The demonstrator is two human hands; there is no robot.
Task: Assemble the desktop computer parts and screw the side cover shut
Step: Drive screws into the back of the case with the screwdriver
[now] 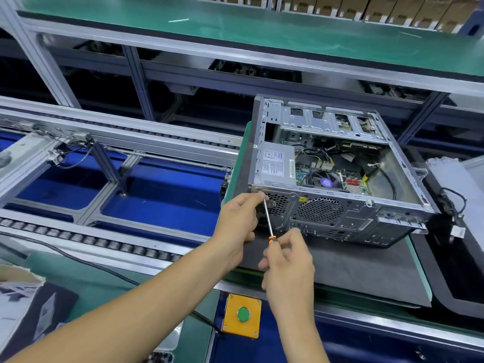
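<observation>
An open desktop case [337, 213] lies on its side on a dark mat [353, 268], side cover off, with its power supply [275, 163], fan and wiring exposed. My right hand [288, 260] grips the orange-and-black handle of a screwdriver [268, 221]. The shaft slants up to the rear panel's top left corner beside the power supply grille. My left hand [239, 221] pinches the shaft near the tip, fingers against the panel. The screw itself is hidden by my fingers.
A roller conveyor [78, 231] with blue panels runs to the left. A yellow box with a green button [242, 314] sits at the near edge. A black cable [453, 205] and a grey panel [455, 184] lie to the right of the case. A green shelf [235, 30] spans above.
</observation>
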